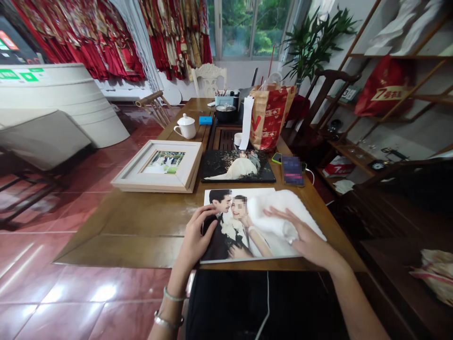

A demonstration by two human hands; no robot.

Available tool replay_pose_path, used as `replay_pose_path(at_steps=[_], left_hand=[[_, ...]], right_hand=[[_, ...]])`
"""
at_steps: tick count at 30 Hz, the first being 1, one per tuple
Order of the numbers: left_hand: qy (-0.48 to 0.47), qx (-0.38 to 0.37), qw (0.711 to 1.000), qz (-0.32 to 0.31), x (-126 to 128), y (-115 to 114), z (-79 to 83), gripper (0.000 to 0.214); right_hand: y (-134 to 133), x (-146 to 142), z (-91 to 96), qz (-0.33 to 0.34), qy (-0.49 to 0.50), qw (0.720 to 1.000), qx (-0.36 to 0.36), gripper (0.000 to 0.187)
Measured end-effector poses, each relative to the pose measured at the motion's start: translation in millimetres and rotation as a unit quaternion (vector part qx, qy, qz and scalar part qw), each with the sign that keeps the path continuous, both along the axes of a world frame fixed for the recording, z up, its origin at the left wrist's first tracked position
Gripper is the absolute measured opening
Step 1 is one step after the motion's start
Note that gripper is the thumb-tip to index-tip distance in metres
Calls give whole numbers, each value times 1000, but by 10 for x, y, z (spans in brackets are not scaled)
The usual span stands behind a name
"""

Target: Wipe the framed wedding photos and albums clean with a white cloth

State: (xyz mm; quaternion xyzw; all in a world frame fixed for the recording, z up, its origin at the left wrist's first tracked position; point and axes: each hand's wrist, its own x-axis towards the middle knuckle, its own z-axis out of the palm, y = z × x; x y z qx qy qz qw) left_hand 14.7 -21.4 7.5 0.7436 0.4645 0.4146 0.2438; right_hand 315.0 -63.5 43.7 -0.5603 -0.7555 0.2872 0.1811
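A large wedding photo panel (244, 248), showing a couple in a dark suit and white dress, lies flat at the table's near edge. My left hand (200, 232) rests at its left edge, fingers apart and bent a little over the border. A white fluffy cloth (300, 208) covers much of the panel's right side, with a bunched fold toward the middle. My right hand (300, 233) lies on this cloth, fingers stretched out, gripping nothing. The panel's right edge is hidden under cloth and hand.
Beyond the panel lie a dark photo panel (215, 165), a pale framed photo (130, 177) and a phone (293, 171) with a cable. A lidded white cup (186, 127), a blue box (205, 121) and a red paper bag (271, 118) stand farther back on the wooden table (141, 236).
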Motion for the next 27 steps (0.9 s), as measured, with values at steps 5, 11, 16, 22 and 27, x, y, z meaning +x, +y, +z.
replay_pose_path(at_steps=[5, 11, 16, 22, 27], left_hand=[[-2, 2, 1000, 2, 0, 18, -24, 18], [6, -7, 1000, -5, -6, 14, -13, 17], [6, -17, 1000, -7, -9, 11, -5, 14], [8, -24, 1000, -7, -16, 20, -15, 11], [3, -29, 1000, -9, -20, 18, -16, 11]], right_hand=[[434, -296, -49, -55, -121, 988, 83, 75], [354, -879, -11, 11, -178, 977, 117, 80], [-161, -876, 113, 154, -86, 981, 76, 92], [-377, -286, 261, 189, 18, 980, -57, 88], [5, 11, 136, 56, 4, 998, -41, 82]])
